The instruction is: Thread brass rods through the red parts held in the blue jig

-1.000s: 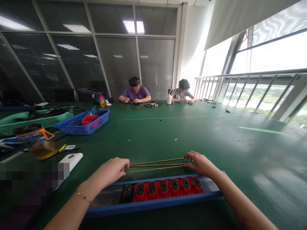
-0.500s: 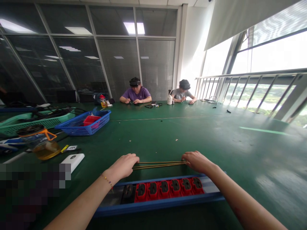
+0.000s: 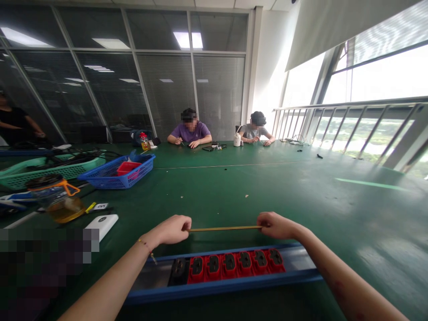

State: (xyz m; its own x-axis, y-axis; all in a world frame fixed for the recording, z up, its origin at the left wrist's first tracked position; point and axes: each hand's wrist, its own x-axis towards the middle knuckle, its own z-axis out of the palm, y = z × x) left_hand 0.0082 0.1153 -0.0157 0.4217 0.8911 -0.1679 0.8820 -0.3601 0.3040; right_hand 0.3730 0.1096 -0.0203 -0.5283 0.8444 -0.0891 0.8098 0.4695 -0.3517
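Observation:
A bundle of thin yellow-brown strands (image 3: 225, 229) runs nearly straight between my two hands, just above the green table; I cannot tell whether they are sticks or wires. My left hand (image 3: 175, 229) is closed around the left end. The right end is in the closed fingers of my right hand (image 3: 274, 224). Nearer to me, below the strands, lies a long power strip (image 3: 230, 285) with blue edges and a grey metal body. It carries a row of several red sockets (image 3: 228, 266) and a black unit (image 3: 179, 270) at their left.
On the left are a white power bank (image 3: 106, 226), a jar of amber liquid (image 3: 65, 208), a blue basket (image 3: 135, 176) and a green basket (image 3: 72, 171) with cables. Two people (image 3: 189, 133) sit across the green table (image 3: 284, 183). Another person (image 3: 15, 122) stands far left.
The strands, spread apart before, now lie together in one narrow line. Both hands have curled more tightly around the ends. A person has come into view at far left.

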